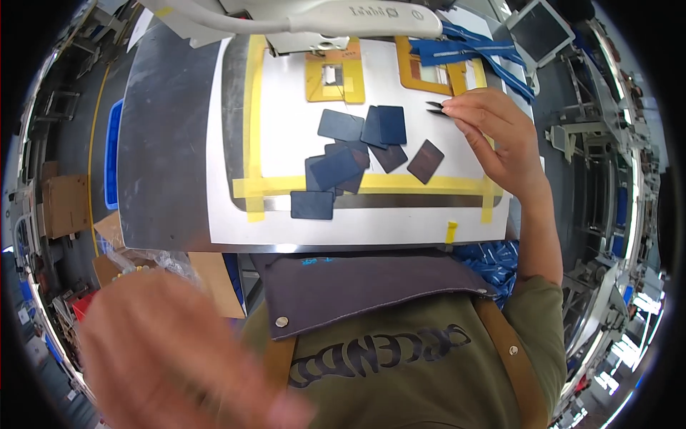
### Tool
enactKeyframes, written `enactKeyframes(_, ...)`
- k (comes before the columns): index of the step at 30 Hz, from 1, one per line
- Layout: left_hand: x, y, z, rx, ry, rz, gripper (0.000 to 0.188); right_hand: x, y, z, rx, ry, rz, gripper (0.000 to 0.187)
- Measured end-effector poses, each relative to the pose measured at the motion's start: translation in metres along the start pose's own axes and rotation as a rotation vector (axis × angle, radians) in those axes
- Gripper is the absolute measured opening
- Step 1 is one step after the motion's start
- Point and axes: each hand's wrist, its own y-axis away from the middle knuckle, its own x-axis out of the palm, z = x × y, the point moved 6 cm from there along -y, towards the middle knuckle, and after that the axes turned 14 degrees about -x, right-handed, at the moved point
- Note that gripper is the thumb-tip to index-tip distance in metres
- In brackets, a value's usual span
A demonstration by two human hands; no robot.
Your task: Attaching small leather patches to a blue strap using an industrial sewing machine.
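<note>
Large and smeared by motion, my left hand is raised at the lower left, off the table; I cannot make out its fingers or anything in them. At the right of the work surface, my right hand pinches a small black two-pointed tool, tweezers or snips, with its tips apart and pointing left. Several dark blue and brown rectangular patches lie loosely overlapped on the white sheet to the left of that hand. One brown patch lies apart, nearest my right hand.
A white machine head overhangs the far edge, above a yellow frame. Blue zippers lie across another yellow frame at the far right. Yellow tape borders the sheet. Left of the table are a blue bin and cardboard boxes.
</note>
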Motion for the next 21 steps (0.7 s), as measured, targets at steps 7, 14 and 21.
enactKeyframes(7,0.074,-0.036,0.021,-0.140,-0.500,0.279,0.038,0.034,-0.007,0.017,-0.070,0.019,0.178,0.030)
enactKeyframes(14,0.048,-0.029,0.060,0.211,-0.914,0.542,0.041,0.078,-0.005,0.013,-0.087,0.013,0.155,0.042)
enactKeyframes(21,-0.057,-0.038,0.173,-0.340,-1.331,0.130,0.073,0.072,-0.006,0.013,-0.151,0.058,0.026,0.029)
